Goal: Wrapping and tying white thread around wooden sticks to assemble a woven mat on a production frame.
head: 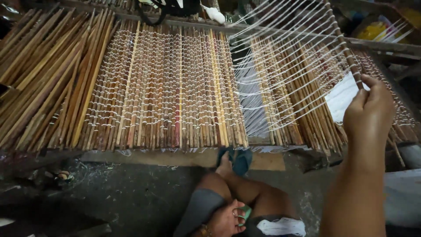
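From the head camera I look down on a wide mat of split bamboo slats [166, 87] laced together with rows of white string, lying across a low frame whose near edge [144, 154] runs left to right just above my knees. At the left the woven part ends and a fan of loose bamboo sticks [39, 66] spreads toward the corner, crowding that side. The open room is below the frame: dark, gritty floor [131, 197] on the lower left, with small debris lying on it. At the right the slats break into a gap where taut white warp strings [285, 66] run slantwise over bare cloth, up to a thin wooden rod [346, 50]. My right hand [370, 109] is raised at the far right edge of the mat, fingers pinched narrowly around the lower end of that rod, thumb at the front. My left hand [226, 219] rests low on my knee, curled around a small green object [246, 214]; I cannot tell what it is. Just beside it lies a bundle of white string [283, 227] on my lap. My foot in a blue sandal [239, 160] sits under the frame edge, below the gap in the slats.
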